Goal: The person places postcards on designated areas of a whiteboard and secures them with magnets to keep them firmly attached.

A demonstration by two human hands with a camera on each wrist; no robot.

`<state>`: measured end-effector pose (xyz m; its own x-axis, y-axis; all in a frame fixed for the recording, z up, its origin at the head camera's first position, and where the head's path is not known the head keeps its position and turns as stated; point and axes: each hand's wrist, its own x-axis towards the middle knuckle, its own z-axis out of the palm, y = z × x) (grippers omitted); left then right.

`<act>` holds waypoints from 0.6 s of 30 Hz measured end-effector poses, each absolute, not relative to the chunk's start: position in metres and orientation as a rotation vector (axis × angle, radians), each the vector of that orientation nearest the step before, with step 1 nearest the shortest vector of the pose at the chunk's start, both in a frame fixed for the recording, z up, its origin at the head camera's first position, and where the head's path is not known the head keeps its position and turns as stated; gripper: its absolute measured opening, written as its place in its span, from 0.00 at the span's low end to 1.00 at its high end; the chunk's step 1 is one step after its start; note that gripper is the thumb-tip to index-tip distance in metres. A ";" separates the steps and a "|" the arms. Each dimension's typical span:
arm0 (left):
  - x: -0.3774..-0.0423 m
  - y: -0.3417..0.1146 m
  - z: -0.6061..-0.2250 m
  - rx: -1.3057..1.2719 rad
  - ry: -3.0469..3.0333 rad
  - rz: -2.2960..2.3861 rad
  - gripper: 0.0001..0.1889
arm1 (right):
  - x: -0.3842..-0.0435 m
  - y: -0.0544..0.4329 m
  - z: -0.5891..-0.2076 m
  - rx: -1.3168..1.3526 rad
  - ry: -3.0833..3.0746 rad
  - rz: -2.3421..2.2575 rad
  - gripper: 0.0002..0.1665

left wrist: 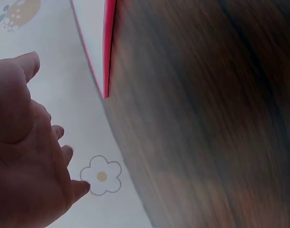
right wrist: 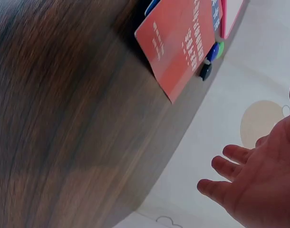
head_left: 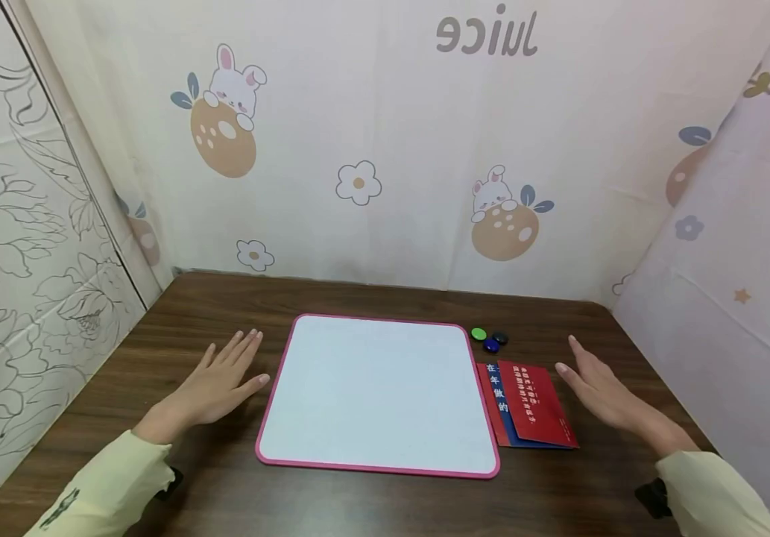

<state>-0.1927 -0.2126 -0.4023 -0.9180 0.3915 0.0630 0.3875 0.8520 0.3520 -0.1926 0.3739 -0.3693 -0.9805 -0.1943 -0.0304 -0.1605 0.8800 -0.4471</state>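
A white board (head_left: 378, 395) with a pink rim lies flat in the middle of the dark wooden table. My left hand (head_left: 213, 384) is left of it, palm down with fingers spread, holding nothing. On the other side, my right hand (head_left: 602, 388) is held beside a red card (head_left: 535, 403), its fingers extended and nothing in its grasp. That card overlaps a blue card (head_left: 507, 410) and another red card (head_left: 490, 403), all with white characters. Behind the cards sit three small round pieces: a green one (head_left: 478, 334), a blue one (head_left: 490, 345) and a black one (head_left: 500, 338).
The table (head_left: 358, 507) reaches back to a pale curtain (head_left: 411, 224) printed with rabbits and flowers. A second curtain (head_left: 727, 298) hangs along the right side, and a panel with line-drawn flowers (head_left: 22, 224) stands at the left.
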 end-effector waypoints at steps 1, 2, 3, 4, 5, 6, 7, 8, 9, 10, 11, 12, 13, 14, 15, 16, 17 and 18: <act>-0.194 -0.212 -0.403 0.637 3.005 0.571 0.40 | -0.193 0.373 -0.369 -0.277 2.957 -0.722 0.45; -0.194 -0.210 -0.404 0.639 2.998 0.576 0.39 | -0.193 0.372 -0.369 -0.276 2.944 -0.743 0.45; -0.195 -0.209 -0.405 0.640 2.992 0.579 0.39 | -0.194 0.370 -0.370 -0.271 2.933 -0.758 0.45; -0.196 -0.208 -0.406 0.641 2.987 0.582 0.39 | -0.194 0.369 -0.370 -0.261 2.924 -0.766 0.45; -0.196 -0.208 -0.407 0.643 2.986 0.584 0.39 | -0.194 0.367 -0.370 -0.251 2.920 -0.766 0.45; -0.197 -0.207 -0.408 0.638 2.984 0.580 0.39 | -0.195 0.366 -0.371 -0.239 2.915 -0.765 0.46; -0.197 -0.207 -0.409 0.645 2.984 0.588 0.39 | -0.195 0.364 -0.371 -0.225 2.911 -0.761 0.46; -0.197 -0.206 -0.409 0.646 2.984 0.590 0.39 | -0.195 0.363 -0.372 -0.217 2.910 -0.754 0.46; -0.198 -0.205 -0.410 0.649 2.983 0.596 0.38 | -0.196 0.362 -0.372 -0.212 2.906 -0.754 0.47; -0.198 -0.205 -0.410 0.652 2.985 0.601 0.38 | -0.196 0.361 -0.372 -0.206 2.899 -0.757 0.47; -0.199 -0.205 -0.411 0.654 2.982 0.606 0.38 | -0.196 0.360 -0.373 -0.205 2.893 -0.764 0.47; -0.199 -0.204 -0.412 0.656 2.982 0.608 0.38 | -0.195 0.360 -0.373 -0.199 2.884 -0.775 0.47; -0.199 -0.203 -0.412 0.656 2.983 0.608 0.38 | -0.195 0.359 -0.373 -0.194 2.875 -0.784 0.47; -0.200 -0.203 -0.413 0.653 2.984 0.605 0.38 | -0.195 0.358 -0.373 -0.193 2.868 -0.795 0.47; -0.201 -0.202 -0.414 0.653 2.984 0.609 0.38 | -0.195 0.357 -0.374 -0.187 2.858 -0.805 0.47; -0.202 -0.201 -0.414 0.652 2.983 0.609 0.38 | -0.194 0.356 -0.374 -0.180 2.852 -0.812 0.47; -0.203 -0.200 -0.415 0.652 2.979 0.612 0.38 | -0.195 0.355 -0.374 -0.173 2.848 -0.815 0.47; -0.203 -0.199 -0.415 0.650 2.978 0.609 0.38 | -0.195 0.354 -0.375 -0.162 2.845 -0.816 0.47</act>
